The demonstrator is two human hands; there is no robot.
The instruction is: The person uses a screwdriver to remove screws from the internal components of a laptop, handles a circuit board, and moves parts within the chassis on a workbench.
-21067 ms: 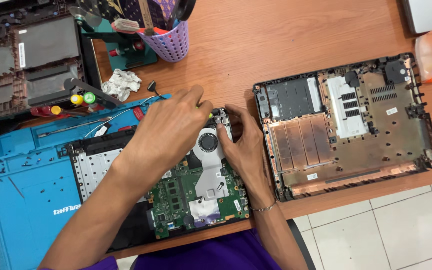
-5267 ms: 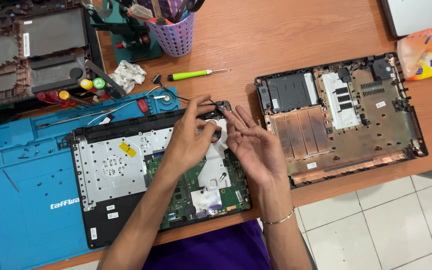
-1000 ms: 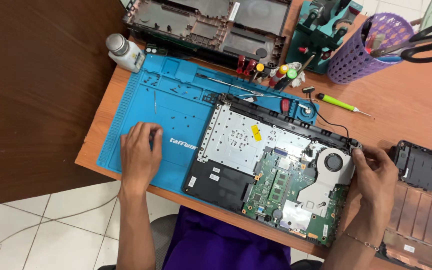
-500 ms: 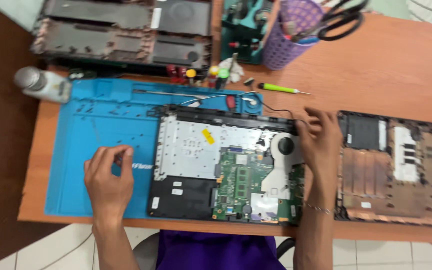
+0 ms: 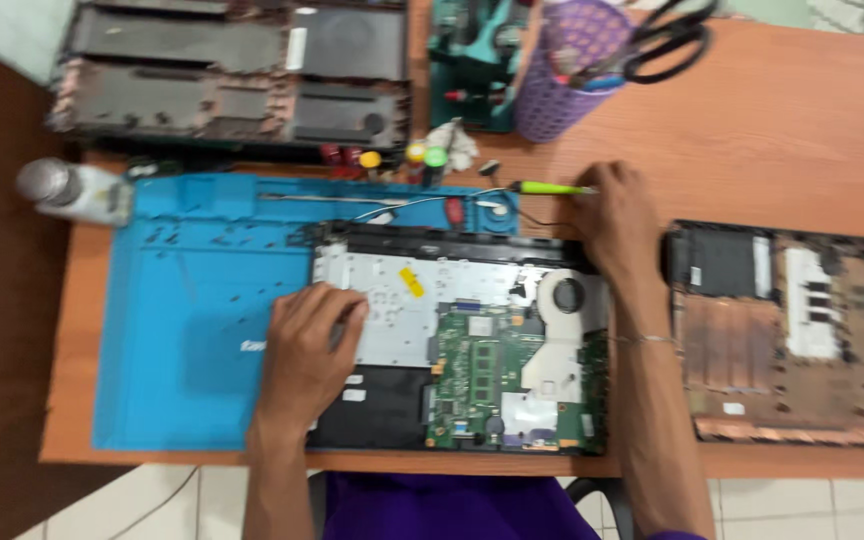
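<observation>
An opened laptop base (image 5: 382,255) lies on the desk, showing a silver plate, a green circuit board (image 5: 482,375) and a round fan (image 5: 567,295). My left hand (image 5: 310,345) rests on the silver plate at the laptop's left side, fingers bent, with nothing seen in it. Beyond the laptop's far right corner, the fingers of my right hand (image 5: 614,222) are closed on the shaft end of a green-handled screwdriver (image 5: 544,188) that lies on the desk.
A blue work mat (image 5: 182,330) lies under and left of the laptop. A second open laptop shell (image 5: 802,330) sits at the right, a third (image 5: 222,80) at the back. Also at the back: a purple tool cup with scissors (image 5: 562,80) and a white bottle (image 5: 72,192).
My left hand has moved right, off the blue mat onto the laptop's silver plate. My right hand has left the fan corner and gone up to the green screwdriver.
</observation>
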